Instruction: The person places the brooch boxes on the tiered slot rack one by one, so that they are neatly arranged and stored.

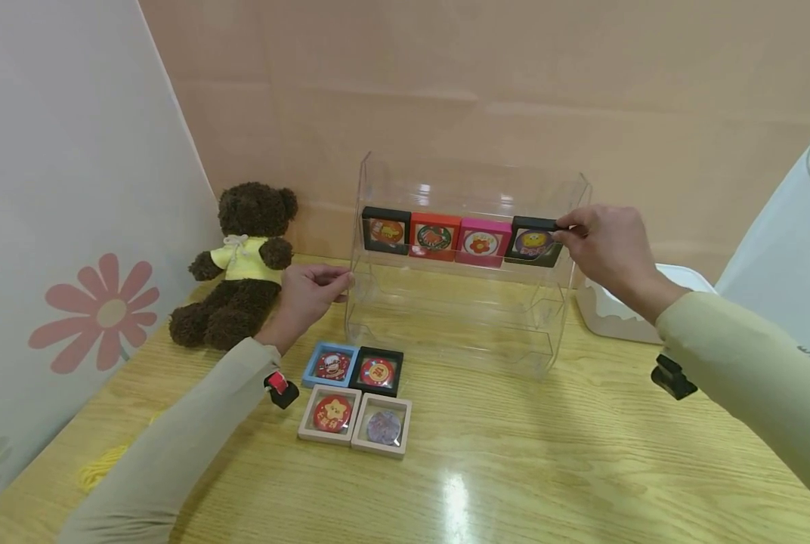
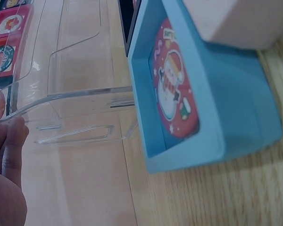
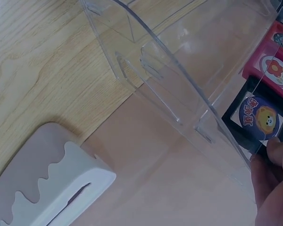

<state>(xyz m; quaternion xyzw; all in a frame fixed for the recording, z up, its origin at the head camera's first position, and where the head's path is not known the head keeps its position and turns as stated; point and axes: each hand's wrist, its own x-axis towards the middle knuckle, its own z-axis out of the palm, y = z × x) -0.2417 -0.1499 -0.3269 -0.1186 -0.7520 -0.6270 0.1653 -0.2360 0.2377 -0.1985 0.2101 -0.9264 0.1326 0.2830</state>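
A clear acrylic display rack (image 1: 446, 310) stands on the table, with a row of framed round badges on its upper shelf. From left to right the frames are black (image 1: 386, 230), red (image 1: 435, 236), pink (image 1: 483, 242) and black (image 1: 533, 242). My right hand (image 1: 609, 245) pinches the top right corner of the rightmost black frame, whose badge (image 3: 260, 117) shows a yellow animal face on purple. With thumb and fingers my left hand (image 1: 312, 295) grips the rack's left side edge, as the left wrist view also shows.
Before the rack lie a light blue frame (image 1: 330, 364), a black frame (image 1: 378, 372) and two pale frames, a star-badge one (image 1: 330, 414) and a purple-badge one (image 1: 381, 425). A brown teddy bear (image 1: 242, 264) sits left, yellow yarn (image 1: 106, 466) nearer. A tissue box (image 3: 52, 174) stands right.
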